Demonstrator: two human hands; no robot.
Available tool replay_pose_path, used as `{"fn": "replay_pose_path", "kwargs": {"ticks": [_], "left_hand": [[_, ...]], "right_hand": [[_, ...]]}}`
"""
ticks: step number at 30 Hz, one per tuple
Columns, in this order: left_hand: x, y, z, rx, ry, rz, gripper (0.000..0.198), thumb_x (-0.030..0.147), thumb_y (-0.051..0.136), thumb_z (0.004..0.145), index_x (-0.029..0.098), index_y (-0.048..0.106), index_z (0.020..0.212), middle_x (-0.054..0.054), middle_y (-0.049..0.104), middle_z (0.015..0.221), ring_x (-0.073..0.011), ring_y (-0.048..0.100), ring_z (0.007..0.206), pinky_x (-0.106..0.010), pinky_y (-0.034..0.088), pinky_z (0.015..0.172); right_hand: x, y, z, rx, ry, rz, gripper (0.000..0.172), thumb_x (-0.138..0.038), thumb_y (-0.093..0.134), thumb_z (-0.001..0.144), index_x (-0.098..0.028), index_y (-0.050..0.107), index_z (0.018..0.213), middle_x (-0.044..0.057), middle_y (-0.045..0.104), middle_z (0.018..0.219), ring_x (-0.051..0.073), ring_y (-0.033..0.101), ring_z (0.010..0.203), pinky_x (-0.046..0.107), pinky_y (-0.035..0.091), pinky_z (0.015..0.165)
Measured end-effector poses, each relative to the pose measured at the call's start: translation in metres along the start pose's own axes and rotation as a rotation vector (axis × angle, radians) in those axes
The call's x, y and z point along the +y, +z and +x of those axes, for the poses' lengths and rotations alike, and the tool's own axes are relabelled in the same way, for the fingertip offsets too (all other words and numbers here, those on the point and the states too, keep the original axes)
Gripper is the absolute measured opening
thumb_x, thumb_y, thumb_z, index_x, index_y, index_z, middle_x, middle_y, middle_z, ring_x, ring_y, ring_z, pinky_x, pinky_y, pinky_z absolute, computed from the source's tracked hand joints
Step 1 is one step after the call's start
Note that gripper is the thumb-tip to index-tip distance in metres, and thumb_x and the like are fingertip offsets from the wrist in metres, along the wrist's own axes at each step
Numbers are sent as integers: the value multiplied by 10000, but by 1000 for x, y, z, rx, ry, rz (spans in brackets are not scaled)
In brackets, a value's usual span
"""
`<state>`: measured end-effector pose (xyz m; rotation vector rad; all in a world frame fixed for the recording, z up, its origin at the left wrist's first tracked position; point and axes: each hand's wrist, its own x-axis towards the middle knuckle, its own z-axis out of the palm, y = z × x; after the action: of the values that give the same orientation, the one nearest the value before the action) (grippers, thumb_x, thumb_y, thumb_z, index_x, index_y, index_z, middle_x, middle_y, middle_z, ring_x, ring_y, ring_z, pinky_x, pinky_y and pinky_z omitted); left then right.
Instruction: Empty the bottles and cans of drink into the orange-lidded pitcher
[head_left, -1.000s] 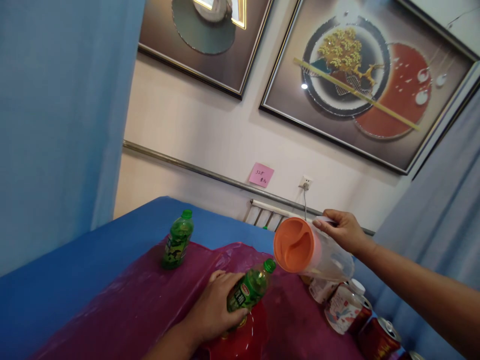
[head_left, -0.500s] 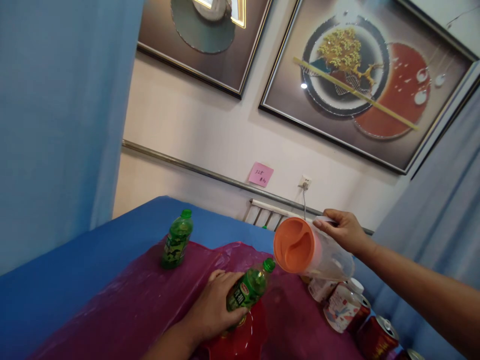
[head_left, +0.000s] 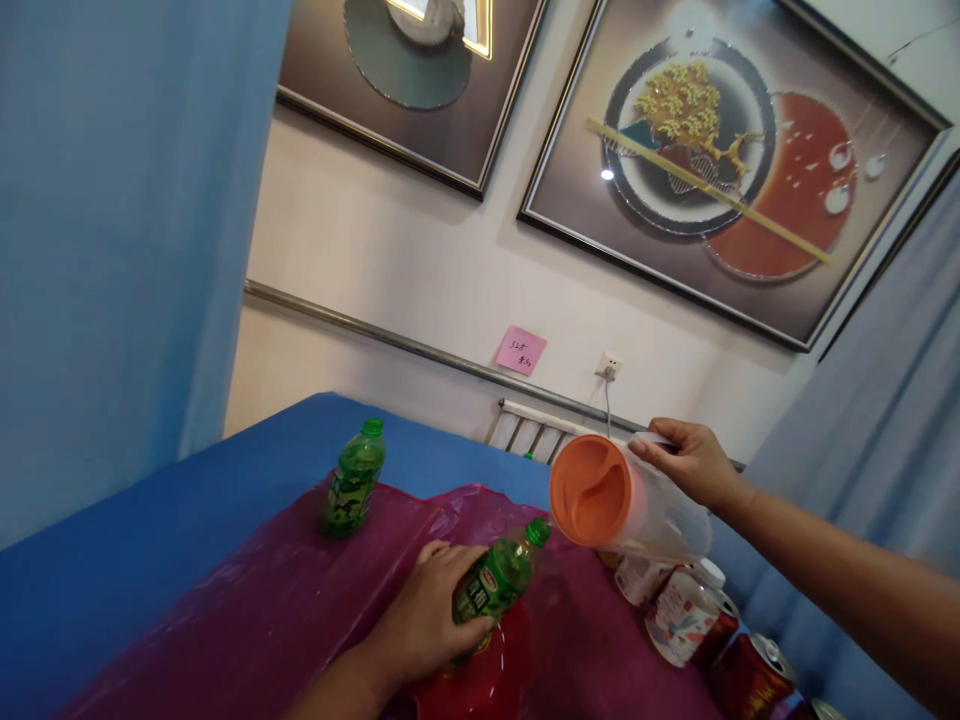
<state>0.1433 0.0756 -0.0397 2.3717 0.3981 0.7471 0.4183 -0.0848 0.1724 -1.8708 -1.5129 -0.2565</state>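
Observation:
My left hand (head_left: 431, 610) is wrapped round a green plastic bottle (head_left: 499, 575), which leans to the right over a red dish (head_left: 491, 680). The bottle's green neck is beside the orange lid of a clear pitcher (head_left: 664, 515). My right hand (head_left: 694, 460) grips that pitcher by its white handle, and the pitcher is tilted on its side with its lid toward the bottle. Some liquid lies along the pitcher's lower wall. I cannot make out a stream between pitcher and bottle. A second green bottle (head_left: 355, 480) stands upright farther left.
A purple plastic sheet (head_left: 247, 600) covers much of the blue table (head_left: 300, 440). To the right stand a white-capped bottle with a pale label (head_left: 679, 620) and dark red cans (head_left: 754, 675). Blue curtains (head_left: 112, 250) hang at both sides. A metal rail (head_left: 397, 340) runs along the wall.
Almost nothing differs. Both hands keep their hold, and the pitcher has shifted very slightly to the right.

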Motion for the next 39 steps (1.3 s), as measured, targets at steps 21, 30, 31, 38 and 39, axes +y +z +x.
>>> {"fn": "replay_pose_path", "kwargs": {"ticks": [21,30,31,38,39], "left_hand": [[2,-1,0,7,8,3,634,207,732,655,231,602,1275,-74,721,1223,-310,627,1147,-509,330,1118],[2,-1,-1,12,12,4,639,192,741,652,234,606,1275,-53,723,1211,-298,635,1136,-501,320,1127],[2,-1,-1,9,7,-1,647,192,746,650,230,604,1281,-55,720,1217,-300,630,1143,-506,310,1131],[3,-2,-1,2,1,-18,652,176,742,653,224,601,1287,-58,719,1212,-303,625,1142,-516,287,1134],[4,-2,-1,2,2,-18,648,174,741,652,222,602,1283,-58,720,1209,-302,626,1137,-516,287,1132]], "right_hand": [[-2,-1,-1,14,-29,0,586,-703,640,765,-236,360,547,-60,282,550,98,285,524,240,226,462],[-4,-3,-1,19,-37,-5,591,-710,635,769,-234,367,542,-58,288,545,99,289,522,241,230,464],[-4,-3,-1,17,-33,-3,590,-711,635,766,-235,370,542,-58,287,547,99,288,522,241,229,465],[-6,-4,-2,14,-26,2,593,-720,637,759,-237,370,543,-59,281,547,99,281,519,245,220,466],[-6,-4,-2,17,-28,0,595,-719,638,760,-237,366,543,-60,280,548,99,281,521,245,221,466]]}}
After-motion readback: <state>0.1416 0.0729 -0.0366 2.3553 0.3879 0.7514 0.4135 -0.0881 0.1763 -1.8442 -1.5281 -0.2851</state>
